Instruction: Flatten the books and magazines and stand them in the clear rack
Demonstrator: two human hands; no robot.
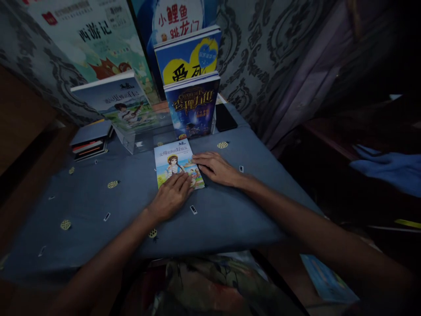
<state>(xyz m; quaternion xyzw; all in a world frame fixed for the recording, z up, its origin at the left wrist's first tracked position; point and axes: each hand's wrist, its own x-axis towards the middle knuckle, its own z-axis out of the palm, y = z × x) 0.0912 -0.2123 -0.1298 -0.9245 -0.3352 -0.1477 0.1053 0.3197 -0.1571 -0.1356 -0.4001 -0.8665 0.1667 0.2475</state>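
While the left hand is resting flat over the near part of a small illustrated book, its fingers are lying almost side by side, stretched out and clamping nothing, tips pointing between 1 and 2 o'clock. The right hand is coming in from 4 o'clock, its fingers straight and close together, tips touching the book's right edge; whether the thumb is slipping under, I cannot tell. From the right fingertips most of the book is lying toward 8 or 9 o'clock, from the left ones toward 10 or 11. Its long axis is running roughly from 5 to 11, and neither hand is being the nearer, since both are touching it. Farther out, a dark blue book is standing just past 12, a flat dark object is lying between 1 and 2, and a tilted book is leaning between 10 and 11
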